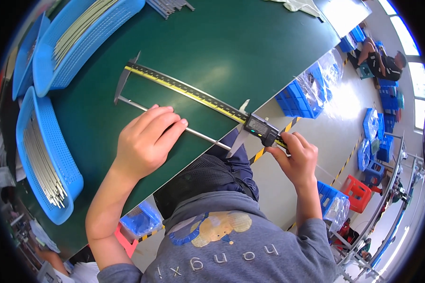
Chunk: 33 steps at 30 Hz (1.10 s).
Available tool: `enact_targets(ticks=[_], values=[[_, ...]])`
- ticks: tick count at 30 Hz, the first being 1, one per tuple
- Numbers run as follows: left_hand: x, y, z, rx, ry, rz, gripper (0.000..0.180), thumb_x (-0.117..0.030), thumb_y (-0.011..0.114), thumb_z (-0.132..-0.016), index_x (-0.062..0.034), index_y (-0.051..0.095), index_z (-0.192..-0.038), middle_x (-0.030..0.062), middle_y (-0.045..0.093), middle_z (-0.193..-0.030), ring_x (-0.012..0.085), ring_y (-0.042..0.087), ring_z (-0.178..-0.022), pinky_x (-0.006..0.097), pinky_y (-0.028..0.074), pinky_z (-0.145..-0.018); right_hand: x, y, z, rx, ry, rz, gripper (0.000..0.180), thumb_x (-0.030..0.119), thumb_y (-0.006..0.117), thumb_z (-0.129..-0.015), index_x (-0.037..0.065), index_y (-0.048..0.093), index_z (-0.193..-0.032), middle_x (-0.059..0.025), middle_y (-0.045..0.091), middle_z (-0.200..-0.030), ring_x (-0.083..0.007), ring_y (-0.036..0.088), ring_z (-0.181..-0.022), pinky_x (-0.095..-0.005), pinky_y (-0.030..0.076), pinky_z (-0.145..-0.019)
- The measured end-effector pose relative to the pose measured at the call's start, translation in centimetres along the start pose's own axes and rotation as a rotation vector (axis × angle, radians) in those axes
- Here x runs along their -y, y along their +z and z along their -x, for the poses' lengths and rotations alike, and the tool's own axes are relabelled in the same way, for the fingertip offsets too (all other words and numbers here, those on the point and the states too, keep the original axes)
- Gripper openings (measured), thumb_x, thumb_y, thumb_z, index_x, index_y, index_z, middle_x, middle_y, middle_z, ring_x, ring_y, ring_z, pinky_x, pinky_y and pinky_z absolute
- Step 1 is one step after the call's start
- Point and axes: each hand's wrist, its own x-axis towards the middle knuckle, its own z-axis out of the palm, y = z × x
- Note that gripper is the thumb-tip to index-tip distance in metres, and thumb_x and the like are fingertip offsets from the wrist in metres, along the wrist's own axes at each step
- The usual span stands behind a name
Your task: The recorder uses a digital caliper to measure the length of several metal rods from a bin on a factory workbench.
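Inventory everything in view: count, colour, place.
Long digital caliper: one, black and yellow, centre
Straight metal rod: one, silver, between caliper jaws
Flat smooth table: one, green, centre
Perforated plastic baskets: three, blue, table's left
Slender metal rods: many, silvery, in baskets
Short thin rods: several, grey, top centre
Limp cloth-like item: one, cream, top right
Plastic crates: several, blue, right
Plastic stool: one, red, right
Striped tape: several, yellow and black, floor
Metal frame: one, grey, lower right
Seated person: one, dark clothes, upper right
Wearer's short-sleeved shirt: one, grey, lower centre
Left hand: one, bare, on rod
Right hand: one, bare, on caliper
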Motion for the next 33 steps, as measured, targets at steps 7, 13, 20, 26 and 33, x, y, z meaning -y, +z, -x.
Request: enact_targets(ticks=[7,13,20,26,33], values=[[0.0,-0.3,-0.3,0.023,-0.04,0.049,0.029,-0.001,0.065,-0.065,-0.0051,0.067,-0.093,0.0086,0.063,-0.093,0.0262,0.062,-0.091,0.041,0.051,-0.084,0.0,0.3,0.0,0.001,0.0,-0.016,0.035,0.037,0.075,-0.07,0.009,0.059,-0.082,-0.0026,0.051,-0.064,-0.0194,0.053,-0.05,-0.0306,0.041,-0.044],[0.1,-0.3,-0.2,0.035,-0.065,0.081,0.027,-0.001,0.066,-0.065,-0.0047,0.067,-0.093,0.009,0.063,-0.095,0.027,0.062,-0.092,0.042,0.051,-0.084,0.7,-0.2,-0.3,0.012,0.018,-0.054,0.033,0.035,0.075,-0.071,0.009,0.061,-0.086,-0.0034,0.052,-0.065,-0.0202,0.055,-0.051,-0.0315,0.042,-0.044],[0.3,-0.4,-0.5,0.028,-0.054,0.056,0.022,-0.003,0.068,-0.066,-0.0047,0.066,-0.088,0.0083,0.062,-0.092,0.0267,0.062,-0.091,0.041,0.052,-0.08,0.2,0.2,-0.5,0.027,0.001,-0.042,0.034,0.032,0.073,-0.071,0.007,0.061,-0.091,-0.0044,0.052,-0.066,-0.022,0.055,-0.05,-0.0324,0.042,-0.045],[-0.3,-1.1,-1.0,0.125,0.108,-0.083,0.014,-0.009,0.062,-0.069,-0.0044,0.06,-0.082,0.0079,0.061,-0.088,0.0236,0.062,-0.084,0.033,0.052,-0.072,-0.1,-0.5,-0.9,0.085,0.012,-0.072,0.027,0.025,0.07,-0.072,0.008,0.06,-0.091,-0.005,0.052,-0.067,-0.0238,0.054,-0.05,-0.0336,0.041,-0.044],[-0.2,-2.5,-9.6,-0.073,0.288,-0.129,0.023,-0.008,0.063,-0.067,-0.0036,0.059,-0.089,0.0077,0.059,-0.087,0.0224,0.061,-0.076,0.031,0.053,-0.062,-0.7,-0.4,-1.0,0.065,0.006,-0.101,0.027,0.024,0.071,-0.071,0.008,0.06,-0.09,-0.0051,0.053,-0.067,-0.0244,0.055,-0.052,-0.0344,0.041,-0.045]])
